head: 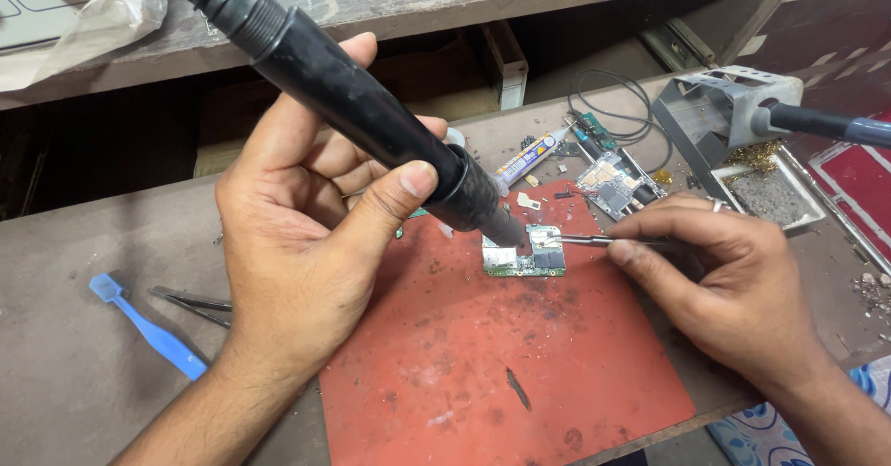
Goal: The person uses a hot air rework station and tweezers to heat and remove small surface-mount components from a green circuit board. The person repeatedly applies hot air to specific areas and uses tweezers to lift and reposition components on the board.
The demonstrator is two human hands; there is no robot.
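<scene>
I'm gripping the hot air wand (371,113) in my left hand (306,234), nozzle just over the small circuit board (534,257), right hand (733,280) fingers pinching tweezers (594,240); keeping both steady seems key.

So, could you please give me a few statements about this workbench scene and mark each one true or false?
1. The left hand holds a thick black hot-air wand. True.
2. The right hand holds a blue plastic brush. False: it holds thin metal tweezers; the blue brush lies on the bench.
3. The small green circuit board lies on a red mat. True.
4. The wand's nozzle points away from the board. False: it points down at it.
</scene>
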